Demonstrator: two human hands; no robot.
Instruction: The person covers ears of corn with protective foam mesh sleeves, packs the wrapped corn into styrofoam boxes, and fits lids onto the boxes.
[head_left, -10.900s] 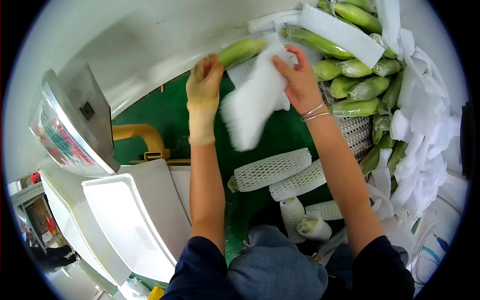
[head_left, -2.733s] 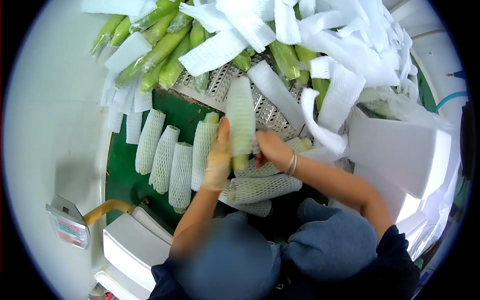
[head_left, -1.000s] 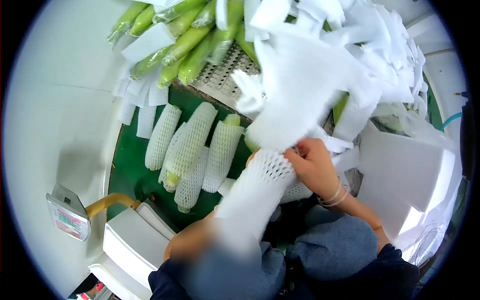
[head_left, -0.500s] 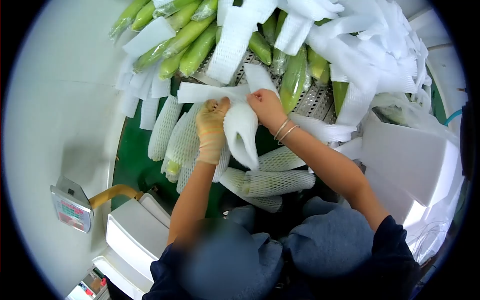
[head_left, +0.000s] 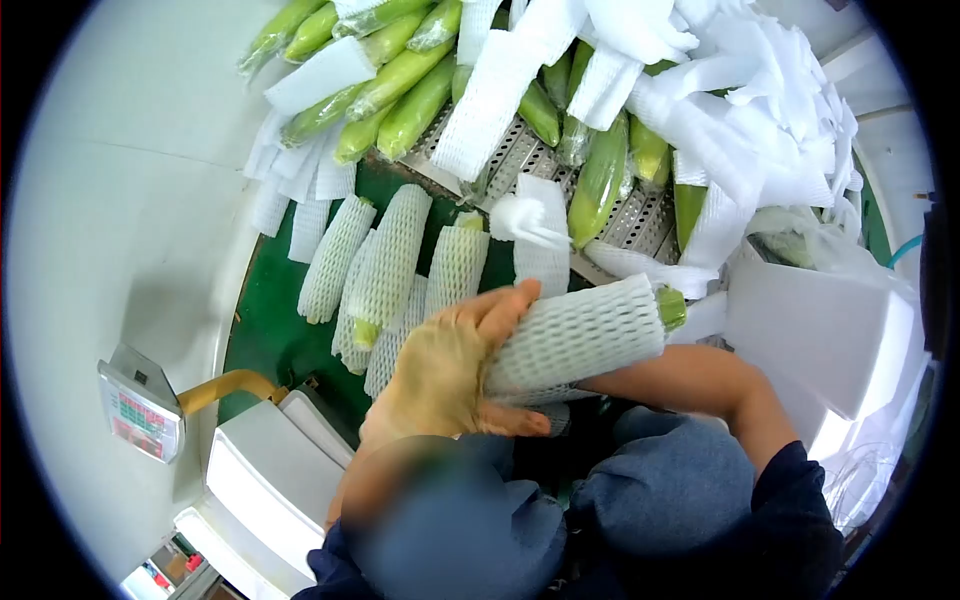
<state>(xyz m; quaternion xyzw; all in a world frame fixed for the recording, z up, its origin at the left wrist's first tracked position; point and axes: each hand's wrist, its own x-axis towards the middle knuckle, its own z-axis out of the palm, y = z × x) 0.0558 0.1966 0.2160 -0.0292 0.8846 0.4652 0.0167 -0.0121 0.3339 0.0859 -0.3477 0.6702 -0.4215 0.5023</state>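
A zucchini in a white foam net sleeve [head_left: 580, 335] lies slantwise in front of me, its cut green stem [head_left: 671, 307] poking out at the right end. My left hand [head_left: 435, 365], in a thin yellowish glove with bare fingertips, is closed round the sleeve's left end. My right hand is hidden beneath the sleeved zucchini; only the forearm [head_left: 700, 372] shows. Just beyond lies a flat white foam sleeve [head_left: 542, 262], with a blurred crumpled foam piece [head_left: 522, 218] over it. To the left rest several netted zucchini [head_left: 390, 250] on a green surface [head_left: 270, 300].
Plastic-wrapped zucchini [head_left: 415, 108] are heaped on a perforated metal tray [head_left: 505, 155] at the back. A large pile of foam sleeves [head_left: 760, 120] covers the back right. White foam boxes [head_left: 815, 315] stand at right, others [head_left: 275, 470] at left, beside a scale display [head_left: 142, 408].
The foam sleeve bunched between my hands is now stretched along a zucchini, which has come toward me and turned sideways. My left hand has moved nearer; my right hand has dropped behind the zucchini.
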